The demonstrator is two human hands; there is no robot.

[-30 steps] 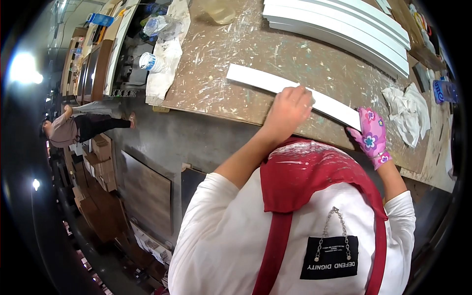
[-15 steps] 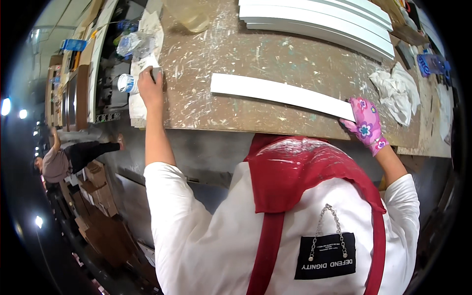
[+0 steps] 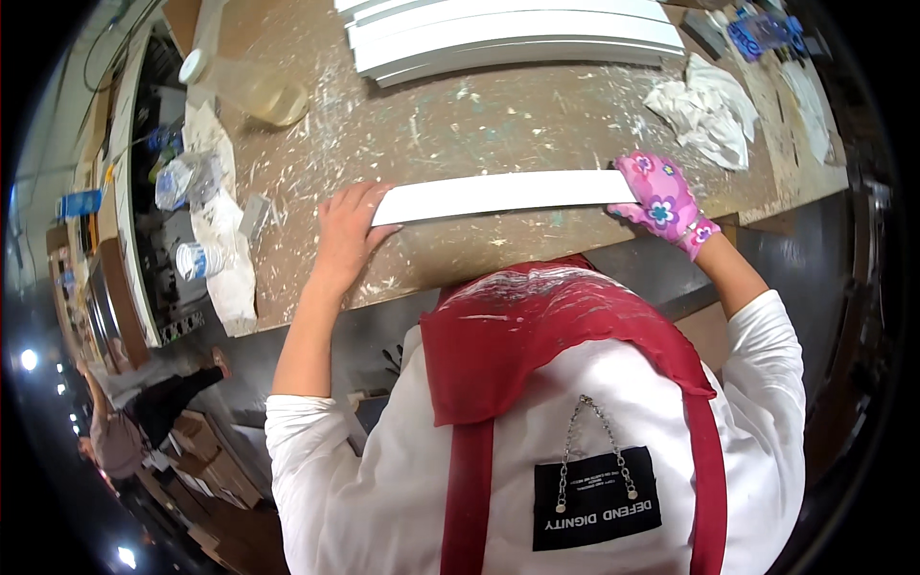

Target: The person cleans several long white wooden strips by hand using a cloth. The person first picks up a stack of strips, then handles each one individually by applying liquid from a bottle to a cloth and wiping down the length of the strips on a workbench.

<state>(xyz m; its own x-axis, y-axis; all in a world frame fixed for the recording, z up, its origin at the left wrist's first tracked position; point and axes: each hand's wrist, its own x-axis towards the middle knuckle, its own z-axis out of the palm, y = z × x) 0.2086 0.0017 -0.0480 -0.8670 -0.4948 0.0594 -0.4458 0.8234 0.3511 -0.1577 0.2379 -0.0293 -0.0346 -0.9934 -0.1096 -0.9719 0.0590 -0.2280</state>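
Observation:
A long white board [image 3: 498, 195] lies across the front of the worktable, between my two hands. My bare left hand [image 3: 347, 235] grips its left end, thumb along the near edge and fingers over the far side. At the other end, my right hand [image 3: 661, 199], in a pink flowered glove, is closed around the board. A small grey block [image 3: 254, 216] rests by the white cloth strip [image 3: 226, 244] on the left, apart from my left hand.
Several white boards are stacked [image 3: 517, 38] at the back of the paint-spattered worktable [image 3: 460, 273]. A crumpled white cloth [image 3: 704, 110] lies at right. Along the left stand a bottle of yellowish liquid [image 3: 254, 91], a clear plastic bottle [image 3: 187, 182] and a white-and-blue cup [image 3: 199, 260]. Another person [image 3: 125, 436] is far left.
My left hand has let go of the grey block and moved right to grip the board's left end. My right hand keeps its hold at the other end. The view has turned.

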